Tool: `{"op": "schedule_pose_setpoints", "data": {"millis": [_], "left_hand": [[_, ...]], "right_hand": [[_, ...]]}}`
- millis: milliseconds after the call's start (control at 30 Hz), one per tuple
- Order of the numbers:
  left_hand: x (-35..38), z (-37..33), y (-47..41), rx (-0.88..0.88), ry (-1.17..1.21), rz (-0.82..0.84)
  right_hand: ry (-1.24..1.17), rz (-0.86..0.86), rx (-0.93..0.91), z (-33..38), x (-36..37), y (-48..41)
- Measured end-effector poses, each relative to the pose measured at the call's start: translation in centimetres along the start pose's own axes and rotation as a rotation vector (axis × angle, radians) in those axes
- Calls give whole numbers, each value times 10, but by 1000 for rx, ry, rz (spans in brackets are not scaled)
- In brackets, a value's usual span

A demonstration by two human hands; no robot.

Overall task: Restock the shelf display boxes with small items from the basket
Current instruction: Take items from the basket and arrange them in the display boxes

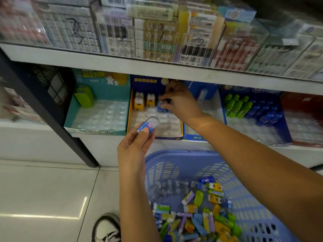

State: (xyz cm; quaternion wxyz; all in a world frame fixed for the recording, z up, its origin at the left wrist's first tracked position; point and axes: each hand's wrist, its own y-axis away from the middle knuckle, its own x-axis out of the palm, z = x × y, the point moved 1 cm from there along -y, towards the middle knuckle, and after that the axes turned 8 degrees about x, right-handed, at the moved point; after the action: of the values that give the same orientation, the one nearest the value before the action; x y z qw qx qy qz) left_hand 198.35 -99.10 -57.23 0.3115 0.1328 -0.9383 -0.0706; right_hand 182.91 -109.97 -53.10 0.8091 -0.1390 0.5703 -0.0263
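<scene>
1. Head view: in the upper centre of the frame, the right hand (180, 102) is reached into the middle display box (172, 137). Its fingertips are pinched round a small blue item (163, 104), which is held upright in the back row just beside two yellow items (139, 102), apparently so that it lines up with them facing forward.
2. Just below, a second blue item (148, 124) with a clear rounded end is gripped between the thumb and fingers of the left hand (134, 151). It is held up near the box's front edge, probably so that it is ready to be placed next.
3. Most of the clear tray in that box is seen unfilled, so the restocking is judged to be at an early stage.
4. The basket (183, 158), at lower right, is set on the floor directly beneath both arms, within easy reach. A loose heap of small items (201, 212) is seen in it.
5. To the left, a teal box (97, 131) with one green item (84, 98) is seen. Farther right, green and blue bottles (244, 107) are stood in rows.
6. The boxes are carried by a white lower shelf (104, 142). On the upper shelf (139, 67), clear-wrapped packs (157, 32) are stacked, though blurred.
7. A glossy tiled floor (43, 198) is seen at lower left, a shoe (106, 229) at the bottom edge and a dark post (52, 110) at left.
</scene>
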Motion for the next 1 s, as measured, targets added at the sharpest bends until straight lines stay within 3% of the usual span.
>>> {"op": "schedule_pose_setpoints", "data": {"millis": [267, 333, 400, 500, 633, 700, 800, 1000], "left_hand": [[14, -1, 6, 49, -33, -5], [20, 0, 7, 103, -32, -17], [24, 0, 6, 158, -90, -7], [28, -2, 4, 271, -289, 93], [28, 3, -1, 434, -919, 287], [28, 8, -2, 401, -1168, 407], [29, 9, -3, 374, -1309, 521], [29, 10, -8, 411, -1346, 572]], "right_hand": [[116, 66, 73, 9, -10, 15], [-141, 110, 114, 16, -16, 31], [-575, 178, 200, 24, -24, 49], [-706, 169, 247, 22, -33, 66], [-608, 13, 312, 2, -44, 56], [-321, 4, 282, -8, -47, 42], [22, 125, 200, -15, -40, 27], [91, 211, 156, -13, -30, 23]]}}
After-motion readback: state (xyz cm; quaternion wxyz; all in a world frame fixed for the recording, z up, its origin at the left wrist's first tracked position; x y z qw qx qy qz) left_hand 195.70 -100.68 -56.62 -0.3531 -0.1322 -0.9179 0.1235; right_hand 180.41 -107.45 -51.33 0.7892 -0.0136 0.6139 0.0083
